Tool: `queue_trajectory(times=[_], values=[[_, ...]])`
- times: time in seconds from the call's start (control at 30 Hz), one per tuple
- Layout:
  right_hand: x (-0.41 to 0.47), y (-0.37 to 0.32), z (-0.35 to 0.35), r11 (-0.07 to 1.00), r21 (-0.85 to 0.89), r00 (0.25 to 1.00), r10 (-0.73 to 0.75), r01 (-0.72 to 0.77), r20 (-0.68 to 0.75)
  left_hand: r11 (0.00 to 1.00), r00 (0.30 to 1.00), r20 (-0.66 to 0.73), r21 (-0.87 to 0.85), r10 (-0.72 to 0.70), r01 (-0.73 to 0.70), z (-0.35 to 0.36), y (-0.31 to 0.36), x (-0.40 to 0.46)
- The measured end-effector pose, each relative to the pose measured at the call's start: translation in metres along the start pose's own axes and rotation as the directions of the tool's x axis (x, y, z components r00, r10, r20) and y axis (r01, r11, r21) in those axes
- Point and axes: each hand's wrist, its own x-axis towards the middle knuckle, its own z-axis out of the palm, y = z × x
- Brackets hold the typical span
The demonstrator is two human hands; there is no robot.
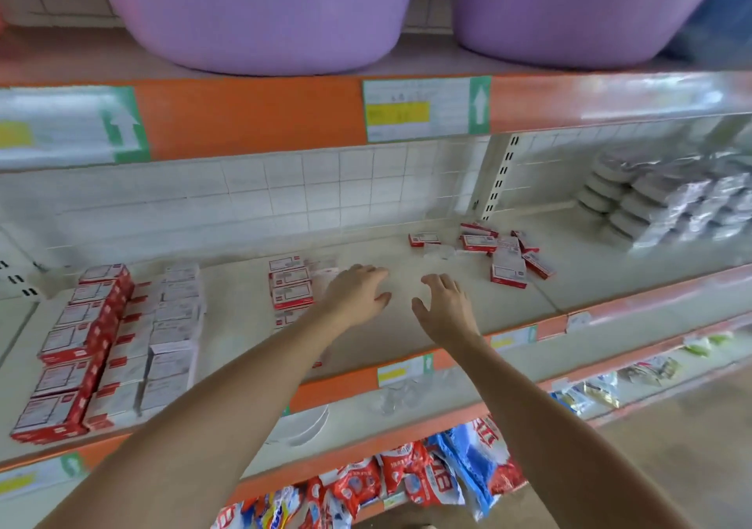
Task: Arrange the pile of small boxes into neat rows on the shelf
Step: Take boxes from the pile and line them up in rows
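A loose pile of small red-and-white boxes (504, 252) lies at the back right of the middle shelf (407, 325). A short row of the same boxes (289, 286) runs front to back just left of my left hand. Larger neat rows of boxes (106, 345) fill the shelf's left end. My left hand (358, 292) hovers over the bare shelf with relaxed fingers and holds nothing. Beside it, my right hand (443, 309) is also empty with its fingers spread. Both hands are short of the pile.
Two purple tubs (260, 16) stand on the shelf above. Stacked wrapped round packs (659, 203) sit at the middle shelf's far right. Below are a white plate (305, 427), clear glassware (394, 398) and red and blue bags (407, 484). Orange price strips edge each shelf.
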Motion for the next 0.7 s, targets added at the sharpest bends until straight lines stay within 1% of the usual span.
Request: queue_trajectory(times=[0.13,0.33,0.4,0.47,0.53,0.6,0.7], values=[[0.012,0.051,-0.02,0.999,0.003,0.999,0.043,-0.042,-0.018,0.999,0.998,0.063,-0.018,0.029,-0.028,0.019,0.038,0.043],[0.045,0.111,-0.049,0.99,-0.086,0.994,0.105,-0.108,-0.041,0.997,0.996,0.046,-0.002,0.076,-0.076,0.037,0.085,0.103],[0.055,0.129,-0.057,0.984,-0.131,0.993,0.114,-0.117,-0.027,0.998,0.997,0.036,-0.009,0.067,-0.067,0.044,0.099,0.121],[0.063,0.144,-0.061,0.981,-0.156,0.992,0.123,-0.117,0.025,0.999,0.998,0.039,-0.027,0.04,-0.039,0.053,0.112,0.136],[0.068,0.156,-0.06,0.981,-0.172,0.993,0.098,-0.087,0.059,0.999,0.999,0.039,-0.042,0.008,-0.006,0.062,0.122,0.146],[0.074,0.166,-0.057,0.986,-0.166,0.998,0.046,-0.037,0.052,0.998,0.999,0.037,-0.061,-0.017,0.02,0.07,0.13,0.156],[0.083,0.175,-0.053,0.995,-0.099,0.999,-0.02,0.024,0.043,0.997,0.998,0.028,-0.053,-0.053,0.054,0.078,0.138,0.167]])
